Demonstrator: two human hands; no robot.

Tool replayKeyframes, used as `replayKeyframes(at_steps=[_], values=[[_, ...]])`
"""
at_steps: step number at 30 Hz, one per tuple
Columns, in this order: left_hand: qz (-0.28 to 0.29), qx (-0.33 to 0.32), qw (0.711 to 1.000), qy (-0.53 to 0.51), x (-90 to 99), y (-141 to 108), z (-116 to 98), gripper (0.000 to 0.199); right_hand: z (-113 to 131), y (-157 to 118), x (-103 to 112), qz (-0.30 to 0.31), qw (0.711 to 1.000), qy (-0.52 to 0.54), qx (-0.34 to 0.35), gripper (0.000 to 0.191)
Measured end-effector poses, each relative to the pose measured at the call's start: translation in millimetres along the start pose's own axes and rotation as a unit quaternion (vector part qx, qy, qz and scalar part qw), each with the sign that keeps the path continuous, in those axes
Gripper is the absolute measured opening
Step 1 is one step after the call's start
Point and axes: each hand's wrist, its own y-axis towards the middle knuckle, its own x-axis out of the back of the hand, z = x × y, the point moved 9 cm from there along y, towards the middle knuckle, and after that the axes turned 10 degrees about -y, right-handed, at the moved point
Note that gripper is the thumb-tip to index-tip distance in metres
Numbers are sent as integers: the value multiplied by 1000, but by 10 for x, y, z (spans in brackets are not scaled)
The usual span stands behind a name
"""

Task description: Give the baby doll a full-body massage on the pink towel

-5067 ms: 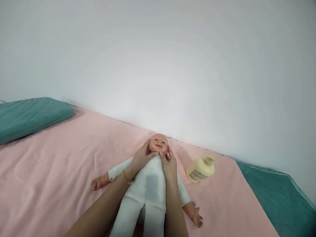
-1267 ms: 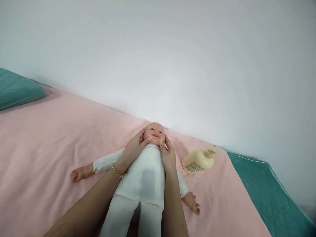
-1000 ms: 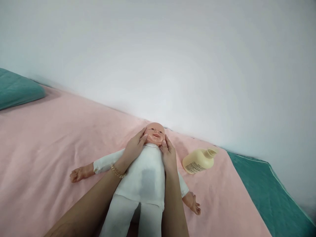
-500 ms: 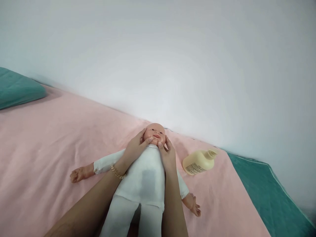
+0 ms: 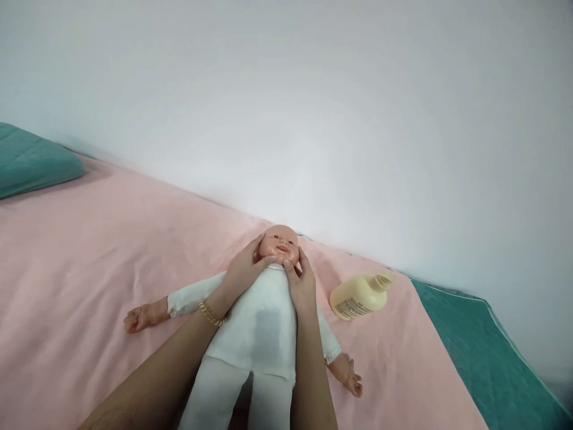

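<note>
A baby doll (image 5: 255,322) with a white cloth body lies face up on a pink sheet (image 5: 111,239), its arms spread to both sides. My left hand (image 5: 246,269) cups one side of the doll's head (image 5: 281,240), its thumb at the chin. On the other side of the head, my right hand (image 5: 302,280) holds the cheek, with its thumb by the chin too. A beaded bracelet (image 5: 211,315) circles my left wrist. The backs of my fingers show; the fingertips behind the head are partly hidden.
A pale yellow pump bottle (image 5: 359,297) stands to the right of the doll, near its arm. Green fabric (image 5: 487,346) shows at the right, and a green cushion-like item (image 5: 36,161) is at the far left. A white wall (image 5: 286,107) rises behind.
The thumbs have shifted slightly on the doll's chin and jaw. Both hands remain on its head. The view has moved very little.
</note>
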Motion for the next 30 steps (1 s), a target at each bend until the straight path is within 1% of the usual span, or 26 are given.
replayKeyframes(at_steps=[4, 8, 13, 18, 21, 24, 27, 30], values=[[1, -8, 1000, 30, 8, 29, 64, 63, -37, 29, 14, 7, 1000, 15, 13, 73], [6, -17, 999, 52, 6, 51, 93, 61, -99, 62, 9, 22, 999, 43, 20, 71], [13, -34, 998, 46, -14, 39, 36, 58, -146, 90, 9, 20, 997, 73, 10, 67], [2, -27, 999, 35, 0, 31, 55, 59, -148, 105, -22, 24, 993, 113, 6, 63], [0, -28, 999, 30, 3, 32, 59, 60, -157, 113, -10, 16, 995, 102, 14, 63], [1, -22, 999, 28, 2, 30, 41, 59, -141, 98, 15, 7, 998, 68, 14, 63], [8, -12, 1000, 18, -11, 18, -8, 61, -51, 52, 40, 0, 999, 27, 20, 62], [24, -12, 1000, -10, -47, 2, -73, 65, 19, 2, 31, 3, 1000, 4, 6, 69]])
